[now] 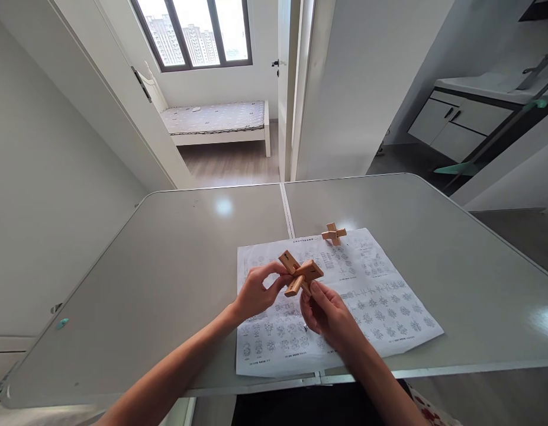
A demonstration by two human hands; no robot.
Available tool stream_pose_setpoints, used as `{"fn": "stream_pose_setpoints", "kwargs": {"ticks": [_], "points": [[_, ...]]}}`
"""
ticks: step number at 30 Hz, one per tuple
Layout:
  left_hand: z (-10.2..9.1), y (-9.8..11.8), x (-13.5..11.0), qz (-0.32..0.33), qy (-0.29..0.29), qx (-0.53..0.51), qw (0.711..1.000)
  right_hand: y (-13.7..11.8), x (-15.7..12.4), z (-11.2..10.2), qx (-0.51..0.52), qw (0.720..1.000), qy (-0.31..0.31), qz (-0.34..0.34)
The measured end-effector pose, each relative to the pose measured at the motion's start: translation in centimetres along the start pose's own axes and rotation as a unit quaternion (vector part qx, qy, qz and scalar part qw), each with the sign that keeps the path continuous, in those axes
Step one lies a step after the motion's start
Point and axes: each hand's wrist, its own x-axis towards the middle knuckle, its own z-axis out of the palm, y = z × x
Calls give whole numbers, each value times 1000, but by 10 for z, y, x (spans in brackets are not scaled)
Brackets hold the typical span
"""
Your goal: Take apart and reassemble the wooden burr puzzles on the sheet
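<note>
Above a printed paper sheet, a wooden interlocking puzzle [310,270] made of several crossed bars with small dark marks is held between both hands. My left hand [259,288] pinches it from the left, thumb and index finger together at its side. My right hand [329,310] grips a lower bar from the right, its other fingers curled underneath and partly hidden. Beneath the hands lies the white instruction sheet [402,331], covered with small line diagrams. A second, smaller wooden puzzle [334,234] of crossed pieces rests on the sheet's far edge.
The grey folding table [176,266] has a seam down its middle and a pale metal rim. Beyond it are a doorway, a bed [216,118] under a window, and a white door [283,89]. A washbasin cabinet [460,118] stands at the far right.
</note>
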Motion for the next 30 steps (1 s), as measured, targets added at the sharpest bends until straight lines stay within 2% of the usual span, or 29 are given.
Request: {"fn": "stream_pose_setpoints", "kwargs": {"ticks": [9,16,23,30], "points": [[-2,-3,2,-38,-50,-121,991,-2,-2,2,-8,999,24,-22],[-7,2,1,-75,-102,-215,968,-9,1,1,19,993,111,-39],[-8,-4,3,-108,-87,-294,946,-7,2,4,1,993,111,-44],[-11,-7,3,-107,-113,-312,937,-4,1,6,-7,990,125,-61]]}}
